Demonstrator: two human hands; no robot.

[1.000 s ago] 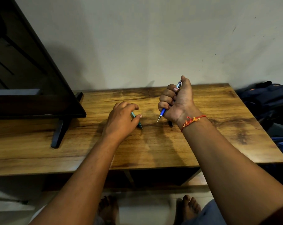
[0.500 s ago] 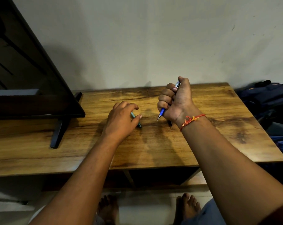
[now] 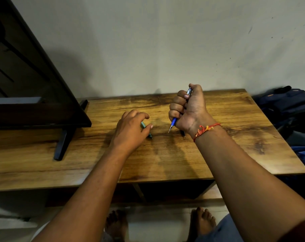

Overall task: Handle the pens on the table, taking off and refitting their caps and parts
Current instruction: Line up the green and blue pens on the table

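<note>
My right hand (image 3: 188,110) is closed in a fist around a blue pen (image 3: 173,122), tip pointing down-left above the wooden table (image 3: 235,137), thumb on the pen's top end. My left hand (image 3: 130,130) rests on the table with curled fingers over a teal pen (image 3: 143,125) that lies under it; thumb and fingertips sit on either side of the pen. Whether it is gripped is unclear. A dark pen (image 3: 182,133) lies on the table, mostly hidden behind my right wrist.
A black TV (image 3: 26,84) on a stand (image 3: 61,145) fills the table's left side. Dark and blue bags (image 3: 288,109) lie to the right of the table. My bare feet (image 3: 202,222) are on the floor below the front edge.
Almost nothing has changed; both hands hold nearly the same pose, with the blue pen still in the right fist.
</note>
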